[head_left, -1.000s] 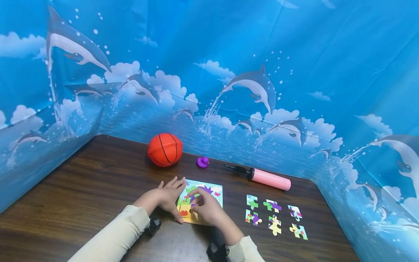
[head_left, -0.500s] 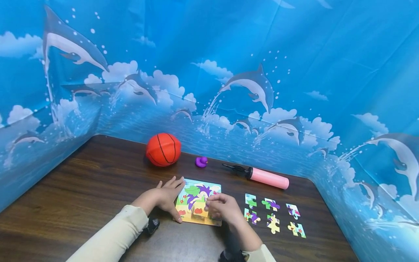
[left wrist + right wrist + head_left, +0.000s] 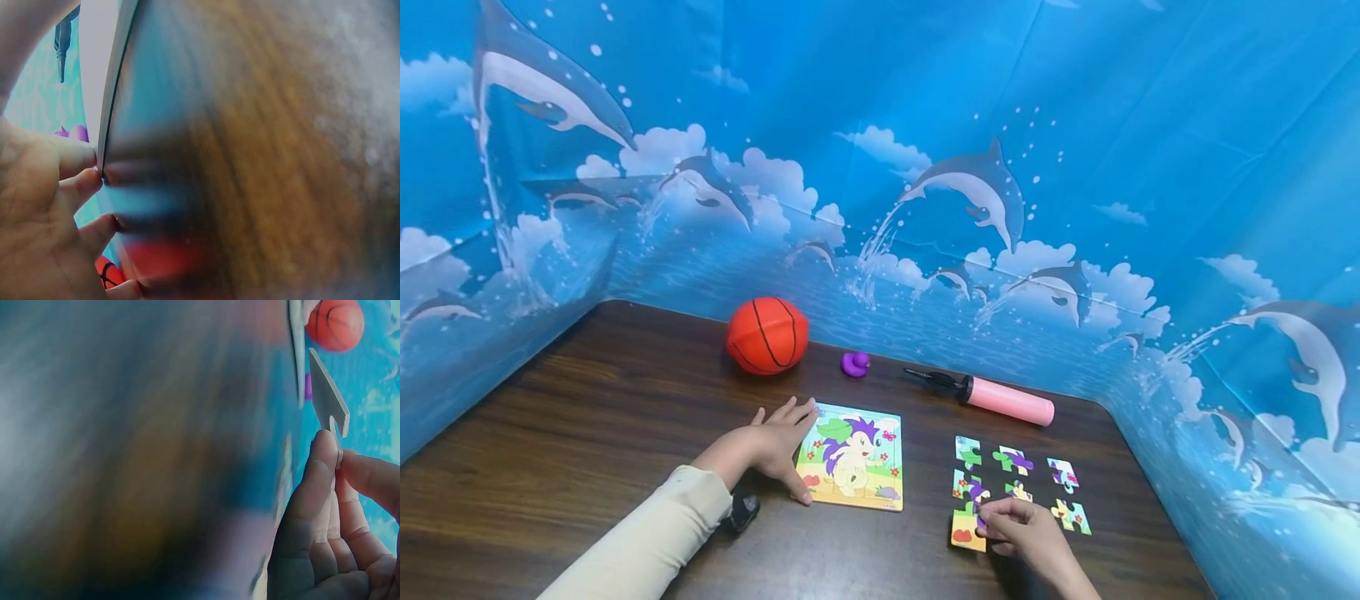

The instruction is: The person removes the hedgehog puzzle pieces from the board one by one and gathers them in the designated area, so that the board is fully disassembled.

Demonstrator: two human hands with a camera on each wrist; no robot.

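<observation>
My right hand held 1 puzzle piece, with the thumb and a finger clamped together on its right side. The step in hand, as I judged it, was the setting out of pieces beside the picture board, because 6 other loose pieces lay near in rows. The next move seemed to call for laying this piece flat and then releasing the pinch, with care not to push its neighbours. In the right wrist view the piece was tilted and reached out past my fingertips; whether its lower edge met the table, I could not tell. Seen from these fingertips, the held piece was to the left, and the loose pieces spread beyond and to the right, 1 of them partly hidden behind my fingers. My left hand had its fingers spread apart and gripped nothing; its fingertips touched the board's left edge, so the board was just to the right of them. Farther away, beyond these left fingers, lay the orange ball and, more to the right, the purple duck.
</observation>
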